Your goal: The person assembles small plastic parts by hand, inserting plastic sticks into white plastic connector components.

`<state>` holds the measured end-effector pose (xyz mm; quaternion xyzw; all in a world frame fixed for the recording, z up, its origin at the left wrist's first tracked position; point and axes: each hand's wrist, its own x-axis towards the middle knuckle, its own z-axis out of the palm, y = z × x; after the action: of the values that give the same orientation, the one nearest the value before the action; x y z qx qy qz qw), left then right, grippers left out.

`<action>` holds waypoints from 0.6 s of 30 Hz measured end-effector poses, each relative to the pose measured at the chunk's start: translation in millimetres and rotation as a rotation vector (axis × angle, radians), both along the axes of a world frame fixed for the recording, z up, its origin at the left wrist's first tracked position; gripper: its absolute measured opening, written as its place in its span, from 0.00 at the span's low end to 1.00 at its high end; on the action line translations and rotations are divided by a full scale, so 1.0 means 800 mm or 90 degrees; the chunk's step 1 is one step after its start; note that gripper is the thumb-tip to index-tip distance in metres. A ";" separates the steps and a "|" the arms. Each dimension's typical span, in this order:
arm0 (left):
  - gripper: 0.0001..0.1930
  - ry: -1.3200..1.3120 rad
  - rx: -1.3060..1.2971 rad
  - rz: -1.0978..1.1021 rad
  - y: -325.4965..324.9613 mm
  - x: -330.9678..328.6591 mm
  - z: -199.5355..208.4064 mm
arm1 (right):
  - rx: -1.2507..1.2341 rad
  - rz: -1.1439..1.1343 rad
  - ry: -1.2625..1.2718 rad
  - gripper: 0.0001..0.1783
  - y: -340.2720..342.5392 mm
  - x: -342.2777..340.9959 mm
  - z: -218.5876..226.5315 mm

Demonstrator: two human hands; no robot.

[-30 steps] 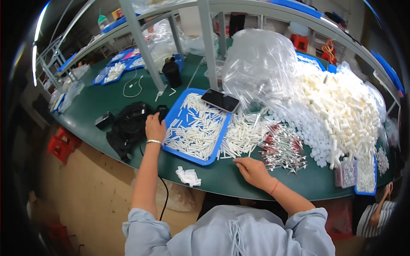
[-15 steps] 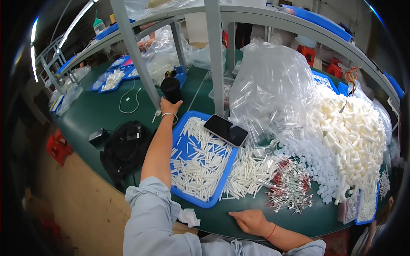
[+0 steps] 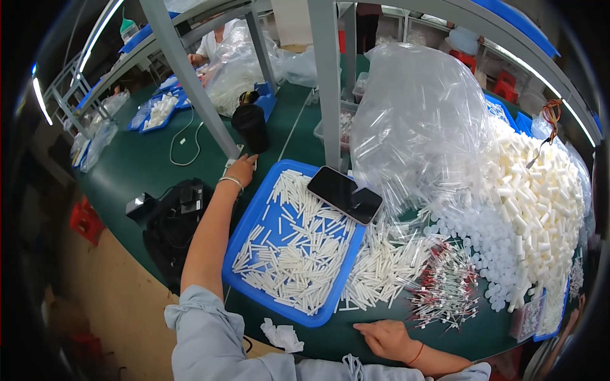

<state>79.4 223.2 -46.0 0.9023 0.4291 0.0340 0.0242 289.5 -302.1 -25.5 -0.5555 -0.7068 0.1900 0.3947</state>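
My left hand (image 3: 240, 169) reaches far forward past the corner of a blue tray (image 3: 253, 223) full of white plastic sticks; its fingers touch a small pale thing at the foot of a grey frame post (image 3: 190, 82), just below a black cup (image 3: 251, 126). Whether it grips anything is hidden. My right hand (image 3: 386, 338) rests flat on the green table (image 3: 133, 165) near the front edge, fingers spread, holding nothing. A black phone (image 3: 345, 194) lies across the tray's far right corner. Loose white sticks (image 3: 387, 267) and red-tipped pieces (image 3: 445, 289) lie beside the tray.
A big clear plastic bag (image 3: 419, 127) and a heap of white tubes (image 3: 540, 197) fill the right side. A black bag (image 3: 171, 222) sits left of the tray, a crumpled tissue (image 3: 281, 334) at the front edge. Another person (image 3: 213, 47) works at the far bench.
My left hand moved from the black bag forward to the foot of the post near the black cup. My right hand slid a little toward the front edge.
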 end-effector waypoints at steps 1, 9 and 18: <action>0.25 0.000 -0.001 0.002 -0.006 -0.002 0.002 | 0.004 -0.002 0.002 0.18 0.001 0.000 -0.001; 0.11 0.186 0.147 -0.085 -0.045 0.004 0.030 | 0.010 -0.001 -0.026 0.18 -0.002 -0.001 0.001; 0.07 0.019 0.194 -0.040 -0.047 0.004 0.013 | 0.016 -0.010 -0.032 0.17 -0.003 -0.001 -0.004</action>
<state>82.7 185.6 -35.7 0.9089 0.3907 0.0845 -0.1186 288.8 -304.6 -28.8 -0.5603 -0.7147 0.1638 0.3851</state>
